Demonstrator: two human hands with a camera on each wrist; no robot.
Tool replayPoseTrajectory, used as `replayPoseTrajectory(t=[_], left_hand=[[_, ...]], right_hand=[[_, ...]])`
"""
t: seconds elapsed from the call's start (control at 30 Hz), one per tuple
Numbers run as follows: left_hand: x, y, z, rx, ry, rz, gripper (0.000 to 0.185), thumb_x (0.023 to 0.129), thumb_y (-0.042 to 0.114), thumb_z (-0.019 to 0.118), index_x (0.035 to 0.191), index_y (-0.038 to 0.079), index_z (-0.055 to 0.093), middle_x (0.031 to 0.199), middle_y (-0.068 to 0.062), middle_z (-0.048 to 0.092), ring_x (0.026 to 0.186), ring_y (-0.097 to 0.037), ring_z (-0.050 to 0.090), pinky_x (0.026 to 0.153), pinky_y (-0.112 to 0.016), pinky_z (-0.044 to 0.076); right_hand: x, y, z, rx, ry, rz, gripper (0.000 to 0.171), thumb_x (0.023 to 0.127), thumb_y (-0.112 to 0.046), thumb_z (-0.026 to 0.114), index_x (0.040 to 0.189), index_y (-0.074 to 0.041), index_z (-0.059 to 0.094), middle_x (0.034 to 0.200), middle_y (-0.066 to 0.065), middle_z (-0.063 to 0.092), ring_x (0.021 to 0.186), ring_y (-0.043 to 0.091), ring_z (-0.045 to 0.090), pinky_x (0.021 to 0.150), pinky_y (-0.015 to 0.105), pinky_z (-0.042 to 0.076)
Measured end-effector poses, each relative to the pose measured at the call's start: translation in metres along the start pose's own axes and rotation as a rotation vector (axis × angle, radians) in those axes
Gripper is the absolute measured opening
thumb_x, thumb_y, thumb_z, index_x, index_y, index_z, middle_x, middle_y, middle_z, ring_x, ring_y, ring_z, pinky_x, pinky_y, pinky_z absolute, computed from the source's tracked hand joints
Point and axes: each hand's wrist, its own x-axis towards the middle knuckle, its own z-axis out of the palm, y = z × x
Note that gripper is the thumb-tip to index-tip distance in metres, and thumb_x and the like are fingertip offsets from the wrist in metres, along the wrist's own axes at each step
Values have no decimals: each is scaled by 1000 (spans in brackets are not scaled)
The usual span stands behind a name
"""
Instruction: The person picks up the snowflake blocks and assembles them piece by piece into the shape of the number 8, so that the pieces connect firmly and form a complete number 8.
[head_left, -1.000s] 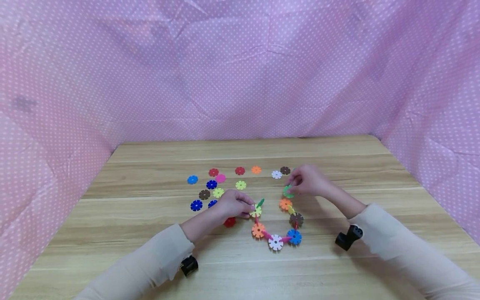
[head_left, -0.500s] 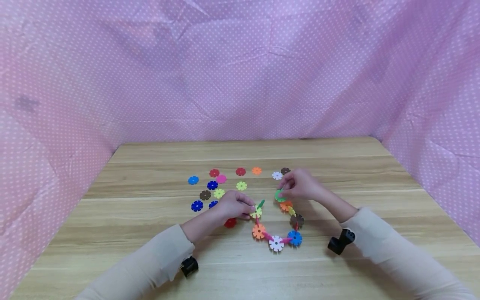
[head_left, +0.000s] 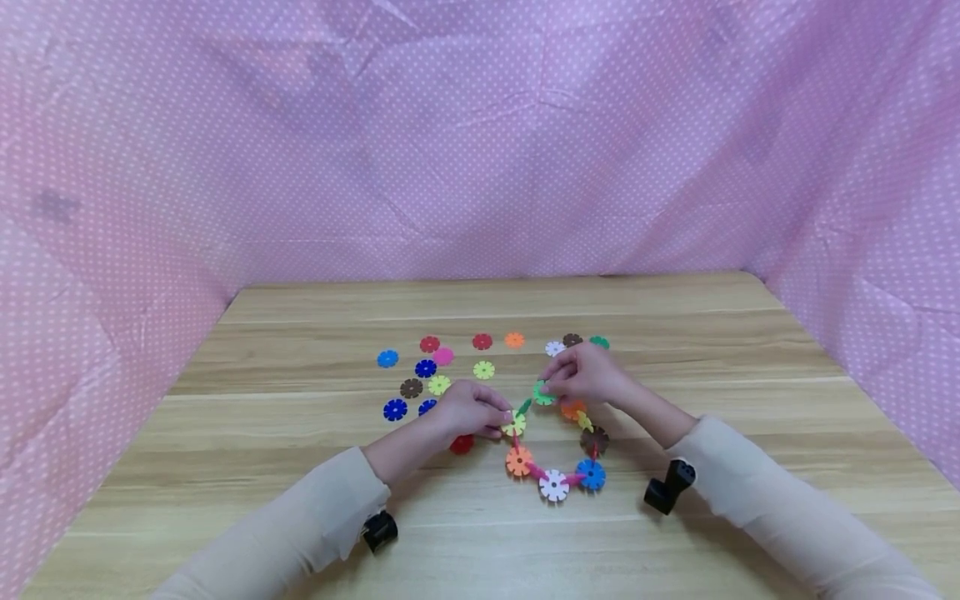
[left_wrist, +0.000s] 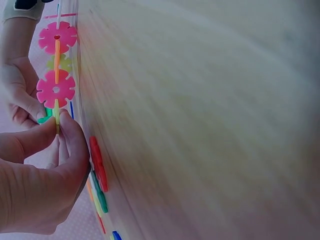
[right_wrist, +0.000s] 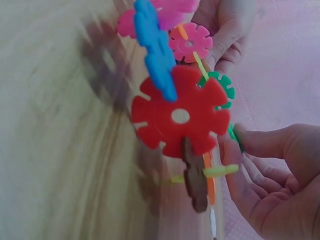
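A chain of slotted plastic snowflake discs curves in an open ring, with orange (head_left: 518, 461), white (head_left: 554, 485), blue (head_left: 591, 475) and brown (head_left: 595, 440) discs among its links. My left hand (head_left: 471, 410) pinches the yellow-green disc (head_left: 514, 424) at the left end, seen edge-on in the left wrist view below a pink disc (left_wrist: 56, 89). From that disc a dark green disc (right_wrist: 223, 90) sticks out. Between thumb and fingers, my right hand (head_left: 588, 375) holds a light green disc (head_left: 542, 392), close to the dark green one. A red disc (right_wrist: 200, 115) fills the right wrist view's middle.
Loose discs lie flat behind and left of the hands, among them red (head_left: 482, 342), pink (head_left: 443, 357), dark blue (head_left: 395, 409) and light blue (head_left: 387, 358). A green disc (head_left: 599, 342) lies behind the right hand. Pink dotted cloth (head_left: 480, 167) surrounds the wooden table (head_left: 675, 308).
My right hand has moved left with the light green disc, from above the orange disc to near the dark green one. The green disc behind it now shows. My left hand has stayed put.
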Motion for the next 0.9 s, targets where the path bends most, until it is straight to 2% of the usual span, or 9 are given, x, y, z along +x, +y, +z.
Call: replayPoseTrajectory(t=[0.23,0.6,0.9], left_hand=[[1,-1,0,1,-8,12,15,85,2,69,100,0,70,86,-10,70,66,-11,65,67,-24,60],[1,1,0,12,-10,16,15,86,2,68,100,-1,70,84,-9,69,66,-11,64,66,-23,60],[-1,2,0,22,-3,8,13,86,3,68,99,0,71,84,-9,69,66,-11,65,67,-23,60]], right_hand=[[2,-1,4,34,-7,3,21,84,-9,73,96,6,69,78,15,74,63,21,71,61,32,61],[5,1,5,65,1,20,19,85,-10,72,97,5,70,76,13,74,59,15,69,60,30,60],[5,2,6,91,-43,-32,19,85,-7,71,98,7,68,77,10,73,61,16,69,61,31,61]])
